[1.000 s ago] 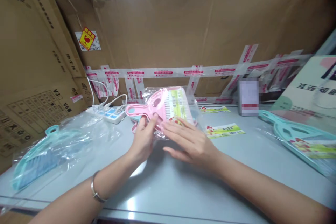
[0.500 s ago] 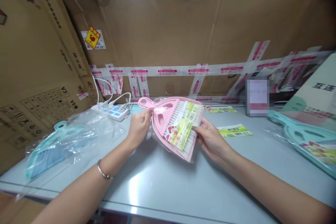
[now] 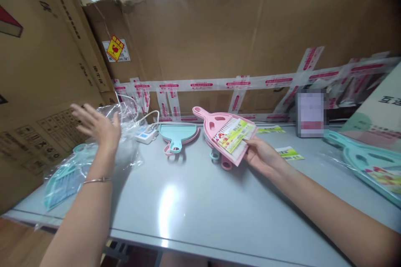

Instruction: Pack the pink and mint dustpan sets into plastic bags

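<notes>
My right hand (image 3: 261, 154) grips the lower right edge of a pink dustpan (image 3: 216, 122), tilted above the table, with a white-bristled brush and a green-and-yellow label card (image 3: 233, 135) on its face. My left hand (image 3: 99, 127) is raised at the left, fingers spread. Crumpled clear plastic bags (image 3: 125, 148) lie around and beneath it; I cannot tell whether it touches them. Under the plastic rests a teal dustpan with a blue brush (image 3: 61, 179). Below the held pink dustpan show a teal handle (image 3: 214, 155) and a pink handle (image 3: 227, 164), their other parts hidden.
Toward the back, a teal dustpan (image 3: 178, 131) overlaps a pink one, beside a white power strip (image 3: 147, 134). Label cards (image 3: 290, 153) and a blurred upright device (image 3: 310, 114) are at right. Another teal dustpan (image 3: 357, 156) lies far right. Cardboard boxes (image 3: 194, 33) wall the back and left.
My left hand has let go of the pink dustpan, swung left and spread its fingers. My right hand has shifted the pink dustpan slightly right, uncovering the dustpans behind it.
</notes>
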{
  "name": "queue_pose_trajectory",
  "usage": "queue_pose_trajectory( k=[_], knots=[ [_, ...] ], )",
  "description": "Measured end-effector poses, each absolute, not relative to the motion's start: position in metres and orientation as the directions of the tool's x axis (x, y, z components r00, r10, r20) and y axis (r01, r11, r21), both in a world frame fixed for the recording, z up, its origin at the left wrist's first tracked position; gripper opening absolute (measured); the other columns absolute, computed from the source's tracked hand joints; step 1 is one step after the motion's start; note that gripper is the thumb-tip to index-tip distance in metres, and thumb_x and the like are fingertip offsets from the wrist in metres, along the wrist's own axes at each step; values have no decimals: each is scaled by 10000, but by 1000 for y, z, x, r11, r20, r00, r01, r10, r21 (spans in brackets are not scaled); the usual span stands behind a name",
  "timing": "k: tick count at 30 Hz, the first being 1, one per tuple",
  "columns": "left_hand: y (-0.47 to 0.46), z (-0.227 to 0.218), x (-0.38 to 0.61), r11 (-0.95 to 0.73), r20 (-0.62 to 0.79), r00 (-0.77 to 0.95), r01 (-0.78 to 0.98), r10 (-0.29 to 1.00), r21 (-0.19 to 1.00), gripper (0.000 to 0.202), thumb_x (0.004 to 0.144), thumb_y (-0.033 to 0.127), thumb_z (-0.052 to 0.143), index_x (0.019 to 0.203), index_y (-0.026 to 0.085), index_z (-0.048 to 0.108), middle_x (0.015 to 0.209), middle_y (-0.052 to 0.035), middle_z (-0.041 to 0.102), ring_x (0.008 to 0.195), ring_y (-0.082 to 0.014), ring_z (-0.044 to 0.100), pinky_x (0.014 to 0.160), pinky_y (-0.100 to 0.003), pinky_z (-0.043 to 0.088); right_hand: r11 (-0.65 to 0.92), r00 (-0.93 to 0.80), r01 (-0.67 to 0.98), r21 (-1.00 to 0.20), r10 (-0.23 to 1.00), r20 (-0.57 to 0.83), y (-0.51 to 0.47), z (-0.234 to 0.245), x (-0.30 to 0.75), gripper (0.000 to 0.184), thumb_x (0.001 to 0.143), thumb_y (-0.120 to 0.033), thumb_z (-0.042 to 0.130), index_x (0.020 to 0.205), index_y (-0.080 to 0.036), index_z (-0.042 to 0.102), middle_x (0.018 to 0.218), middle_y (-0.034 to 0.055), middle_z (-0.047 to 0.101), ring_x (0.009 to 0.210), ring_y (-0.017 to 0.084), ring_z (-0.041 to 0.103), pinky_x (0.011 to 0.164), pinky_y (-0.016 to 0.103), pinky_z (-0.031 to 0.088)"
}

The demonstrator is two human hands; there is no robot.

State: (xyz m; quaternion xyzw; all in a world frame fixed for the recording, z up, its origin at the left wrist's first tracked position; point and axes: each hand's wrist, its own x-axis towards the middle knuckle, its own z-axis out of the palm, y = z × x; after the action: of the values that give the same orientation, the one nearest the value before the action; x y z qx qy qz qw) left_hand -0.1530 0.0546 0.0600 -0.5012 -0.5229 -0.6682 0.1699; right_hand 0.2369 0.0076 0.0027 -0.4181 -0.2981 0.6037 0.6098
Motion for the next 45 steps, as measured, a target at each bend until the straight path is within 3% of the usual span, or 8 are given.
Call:
queue_pose_trajectory(
  k=[5, 11, 18, 24, 30, 34, 40, 45],
  knots=[
    [37, 56, -24, -303, 288, 116, 140, 950, 942, 471, 739, 440, 651, 1107, 170, 533, 1212, -142, 549, 931, -229, 607, 689, -355, 515, -143, -36, -524, -840, 989, -146, -3, 13, 231, 326, 714, -75, 469, 999, -201, 565, 997, 51, 696, 962, 193, 652, 871, 381, 529],
    [22, 49, 21, -195, 295, 276, -338, 915, 921, 411, 690, 349, 720, 1050, 209, 579, 1135, -60, 626, 578, -53, 535, 486, -169, 470, -216, -180, -486, -847, 973, -145, -15, 22, 220, 364, 849, -449, 365, 940, -159, 564, 884, 127, 694, 793, 225, 682, 639, 352, 580],
    [22, 56, 10, -445, 482, 83, -273, 872, 853, 411, 656, 378, 747, 994, 207, 588, 1132, -52, 640, 594, -62, 566, 461, -154, 475, -71, 338, -254, -965, 928, -157, 10, 23, 274, 119, 762, -136, 604, 812, -209, 524, 618, -14, 628, 520, 91, 610, 505, 163, 539],
    [10, 56, 25, -482, 521, 204, -212, 829, 850, 397, 691, 373, 722, 1007, 198, 558, 1181, -80, 613, 682, -117, 623, 488, -189, 517, -99, -13, -129, -987, 995, -99, 7, 26, 238, 499, 601, -296, 800, 1010, -197, 533, 873, 59, 699, 720, 181, 675, 584, 276, 567],
    [11, 51, 14, -488, 507, 105, -166, 856, 857, 374, 715, 363, 701, 1013, 194, 550, 1177, -85, 609, 640, -99, 606, 505, -201, 526, 204, 191, 247, -947, 948, 254, 24, 14, 279, 260, 581, -268, 768, 720, -177, 568, 645, 70, 633, 616, 240, 624, 552, 379, 517],
    [10, 50, 19, -489, 508, 166, -146, 845, 860, 344, 689, 333, 724, 955, 190, 559, 1169, -73, 606, 617, -87, 595, 508, -210, 520, 373, 327, 427, -824, 785, 525, 16, 29, 289, 409, 558, -294, 786, 884, -207, 555, 961, 109, 575, 1023, 301, 510, 888, 461, 414],
    [-11, 64, 25, -574, 577, 263, -95, 773, 813, 343, 694, 353, 723, 937, 202, 533, 1097, -70, 637, 528, -76, 561, 477, -220, 496, 726, -348, 497, -476, 669, 657, -6, 59, 209, 200, 737, -320, 661, 900, -229, 589, 953, 47, 532, 953, 223, 524, 872, 423, 427],
    [-21, 76, 19, -664, 643, 264, -12, 719, 748, 298, 704, 342, 722, 919, 209, 565, 969, -40, 657, 461, -56, 497, 425, -209, 455, 802, -429, 449, -394, 580, 693, -8, 67, 187, 300, 744, -235, 638, 1023, -196, 534, 943, 56, 500, 858, 184, 519, 746, 336, 472]
  ],
)
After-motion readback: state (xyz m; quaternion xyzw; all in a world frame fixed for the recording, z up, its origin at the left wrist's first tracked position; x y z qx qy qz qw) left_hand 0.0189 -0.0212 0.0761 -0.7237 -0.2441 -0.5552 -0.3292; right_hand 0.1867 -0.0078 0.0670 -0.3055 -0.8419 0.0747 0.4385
